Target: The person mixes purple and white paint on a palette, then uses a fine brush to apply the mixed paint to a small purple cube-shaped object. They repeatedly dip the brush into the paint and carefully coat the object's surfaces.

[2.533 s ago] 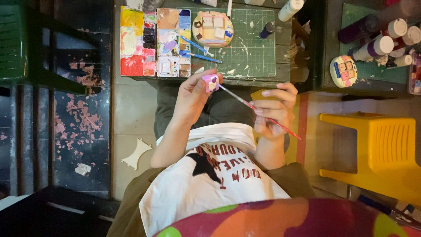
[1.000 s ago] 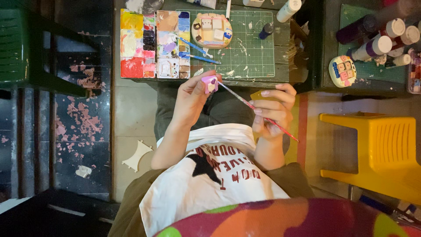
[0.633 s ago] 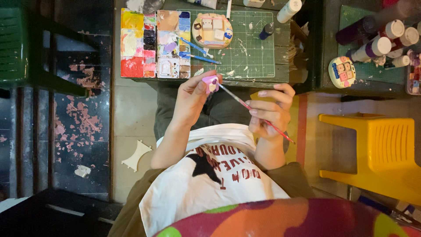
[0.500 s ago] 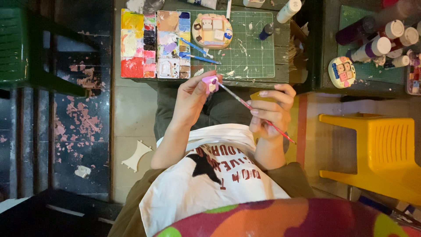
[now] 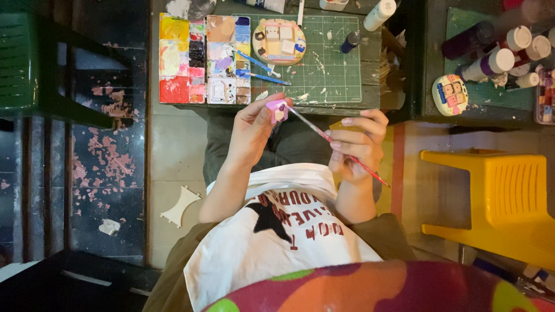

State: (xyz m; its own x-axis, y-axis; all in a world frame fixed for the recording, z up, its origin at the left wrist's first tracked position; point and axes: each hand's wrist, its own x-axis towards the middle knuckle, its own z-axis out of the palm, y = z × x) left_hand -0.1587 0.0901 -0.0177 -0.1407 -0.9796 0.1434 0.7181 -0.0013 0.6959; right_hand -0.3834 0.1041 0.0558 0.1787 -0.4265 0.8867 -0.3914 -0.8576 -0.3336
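Head view: left hand [image 5: 251,124] pinches a small pink piece [image 5: 276,110] between fingertips, raised just before the near edge of the green cutting mat [image 5: 341,58]. Right hand [image 5: 355,144] grasps a thin red-handled brush [image 5: 335,144], its tip touching the pink piece. A paint palette [image 5: 202,58] lies left of the mat; a yellow stool [image 5: 497,196] stands at right.

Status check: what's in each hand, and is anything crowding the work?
Left hand pinching small pink piece. Right hand gripping thin paintbrush, tip at the piece. Paint palette and green cutting mat beyond; nothing between hands.
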